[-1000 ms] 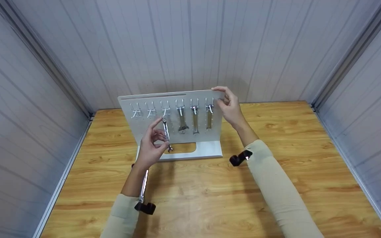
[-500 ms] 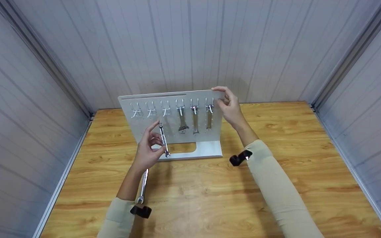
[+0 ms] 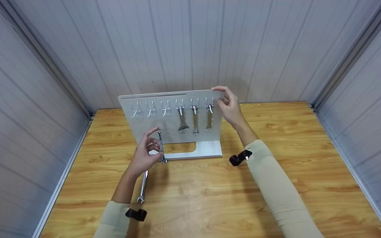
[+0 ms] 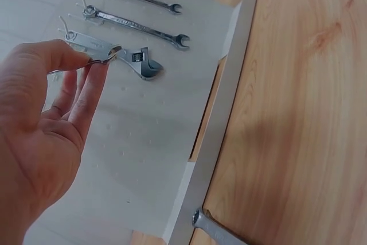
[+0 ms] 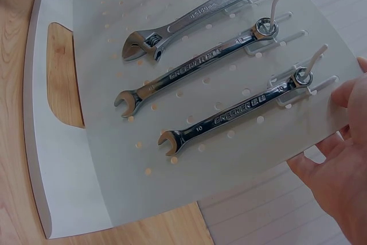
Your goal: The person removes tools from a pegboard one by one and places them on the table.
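A wooden bench point(image 3: 210, 198) enclosed by pale grey panelled walls point(image 3: 177, 43) carried an upright grey perforated metal rack point(image 3: 150, 130) near its far edge. A slim chrome spanner point(image 3: 160, 147) was pinched near its upper end between thumb and fingertips of the left hand point(image 3: 143, 158), held roughly upright in front of the rack's lower left part, clear of the hooks. The rack's top right corner was gripped by the right hand point(image 3: 228, 107), thumb in front and fingers curled over the top edge. A chrome adjustable wrench point(image 5: 183, 22) and two chrome combination spanners point(image 5: 198, 67) were hung from the right-hand hooks, while three wire hooks point(image 3: 150, 111) at the upper left were bare. A longer chrome tool point(image 3: 142, 186) lay on the bench below the left wrist. The step would be best served by the rack being kept steady and the spanner's ring end being lined up squarely with any hook
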